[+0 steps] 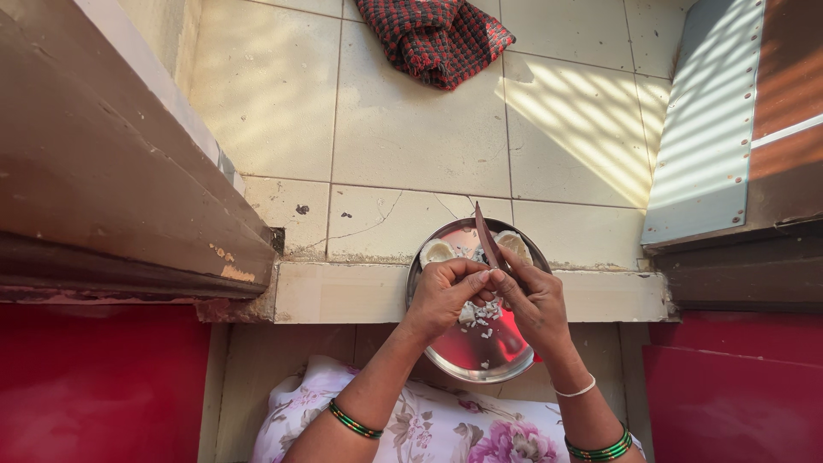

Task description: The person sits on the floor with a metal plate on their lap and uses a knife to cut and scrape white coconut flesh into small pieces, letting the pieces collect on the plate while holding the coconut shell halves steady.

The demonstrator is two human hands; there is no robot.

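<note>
A round steel plate rests across a stone doorstep in front of me. It holds two pale peeled halves, one at the far left and one at the far right, plus several small white chopped bits. My right hand grips a knife whose blade points away from me. My left hand pinches a small white piece against the blade, over the plate. Both wrists wear green bangles.
A red checked cloth lies crumpled on the tiled floor beyond the step. A brown door frame stands at the left, a metal-edged door at the right. My floral garment covers my lap.
</note>
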